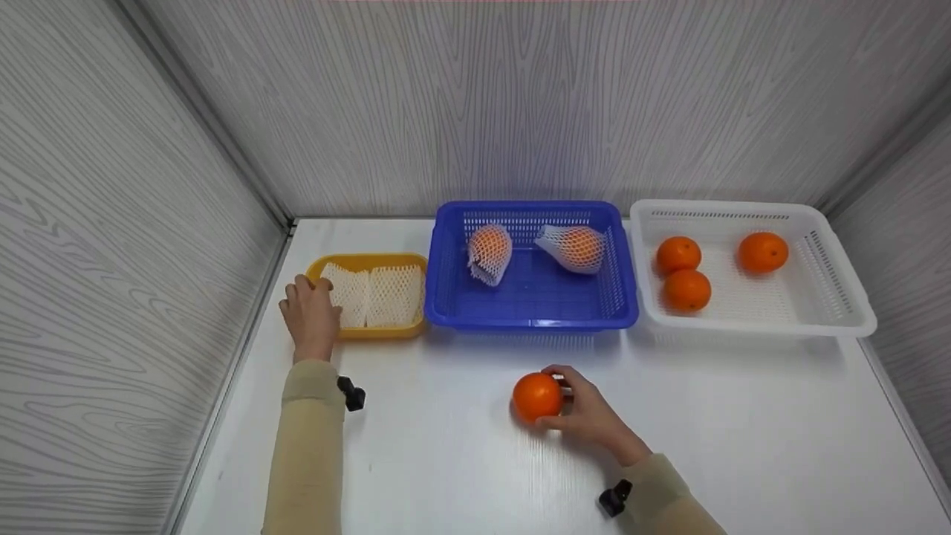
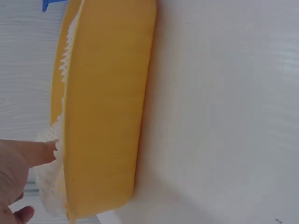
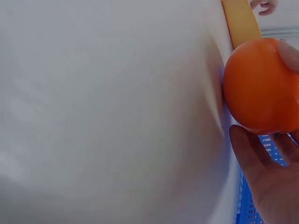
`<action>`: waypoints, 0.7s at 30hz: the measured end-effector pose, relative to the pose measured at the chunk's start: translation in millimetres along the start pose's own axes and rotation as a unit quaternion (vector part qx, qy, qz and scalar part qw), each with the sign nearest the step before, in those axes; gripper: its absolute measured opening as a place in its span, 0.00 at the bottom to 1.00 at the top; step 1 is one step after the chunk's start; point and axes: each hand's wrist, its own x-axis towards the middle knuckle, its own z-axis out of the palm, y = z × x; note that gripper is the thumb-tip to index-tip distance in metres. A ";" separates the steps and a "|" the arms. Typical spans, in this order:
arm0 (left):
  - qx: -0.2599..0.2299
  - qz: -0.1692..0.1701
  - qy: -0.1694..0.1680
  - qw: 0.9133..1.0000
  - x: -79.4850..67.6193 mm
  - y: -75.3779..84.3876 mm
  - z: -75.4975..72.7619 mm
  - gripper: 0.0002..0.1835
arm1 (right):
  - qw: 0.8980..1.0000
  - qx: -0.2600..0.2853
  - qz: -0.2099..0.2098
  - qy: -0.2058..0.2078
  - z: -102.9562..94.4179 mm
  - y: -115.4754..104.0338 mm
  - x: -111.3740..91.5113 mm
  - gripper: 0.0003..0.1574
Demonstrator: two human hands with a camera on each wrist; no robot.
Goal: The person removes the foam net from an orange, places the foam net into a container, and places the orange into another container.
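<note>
In the head view, my right hand (image 1: 591, 416) holds a bare orange (image 1: 538, 397) from its right side, over the table in front of the blue basket. The right wrist view shows the same orange (image 3: 261, 86) between thumb and fingers. At the left end of a yellow basket (image 1: 383, 334), my left hand (image 1: 310, 312) pinches the edge of a white foam net sleeve (image 1: 348, 293). The left wrist view has the thumb (image 2: 42, 153) against the netting, which rises above the rim; part of the grip is hidden. A second foam net stack (image 1: 395, 296) lies beside it.
A blue basket (image 1: 531, 325) at the back middle holds two oranges in foam nets, one left (image 1: 490, 253) and one right (image 1: 576, 247). To its right, a white basket (image 1: 758, 327) contains three bare oranges. Wood-grain panels (image 1: 483, 111) wall the table at back and sides.
</note>
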 end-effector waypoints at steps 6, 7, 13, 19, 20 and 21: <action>0.031 0.008 -0.081 0.996 -3.7 8.5 0.3 0.15 | 1.000 0.014 -0.012 -0.009 -2.3 -13.3 -3.0 0.43; 0.026 0.004 -0.104 0.994 -3.6 9.1 0.5 0.18 | 1.000 0.017 -0.013 -0.007 -2.0 -13.8 -3.1 0.42; 0.020 -0.011 -0.233 0.972 -4.4 8.7 4.1 0.27 | 1.000 -0.002 -0.009 0.000 2.0 16.2 3.6 0.45; 0.029 -0.018 -0.280 0.959 -5.2 11.4 8.3 0.30 | 1.000 -0.008 -0.013 0.000 1.7 24.6 4.5 0.45; 0.027 -0.019 -0.280 0.959 -5.0 12.2 8.6 0.30 | 1.000 -0.010 -0.014 0.000 1.7 24.7 4.4 0.45; 0.023 -0.020 -0.278 0.960 -5.0 12.9 8.8 0.30 | 1.000 -0.011 -0.013 0.000 1.6 24.5 4.3 0.45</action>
